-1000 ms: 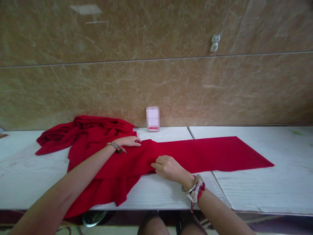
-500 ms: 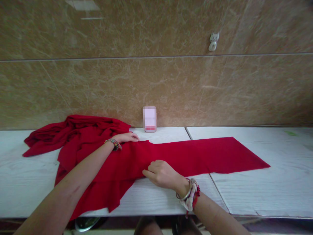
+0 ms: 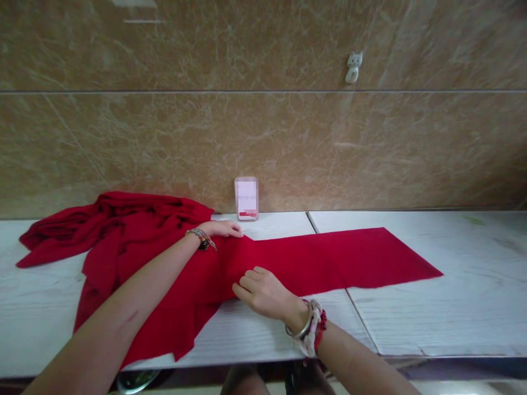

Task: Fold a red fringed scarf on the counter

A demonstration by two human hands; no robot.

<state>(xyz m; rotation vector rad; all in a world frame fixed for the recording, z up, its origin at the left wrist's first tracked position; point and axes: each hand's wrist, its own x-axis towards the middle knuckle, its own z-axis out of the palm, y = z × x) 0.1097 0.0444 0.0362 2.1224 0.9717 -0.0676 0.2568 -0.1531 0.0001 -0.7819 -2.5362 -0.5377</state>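
Observation:
A long red cloth [image 3: 304, 262] lies across the white table, flat with a slanted end on the right and loosely layered on the left. My left hand [image 3: 225, 228] is closed at its far edge, fingertips together by the corner of an upper layer. Opposite it, at the near edge, my right hand [image 3: 263, 293] has its fingers curled in and thumb and forefinger pinching the fabric. Part of the cloth is hidden under my left forearm.
Bunched red fabric [image 3: 135, 211] rests against the tiled wall at the left. A phone [image 3: 246, 198] leans upright on the wall behind the cloth. A white cat-shaped hook [image 3: 353, 67] is fixed higher up. A seam [image 3: 360, 318] crosses the white tabletop [image 3: 461, 323].
My left hand has slid a little to the right along the cloth's far edge. My right hand stays at the near edge. The whole view has shifted slightly.

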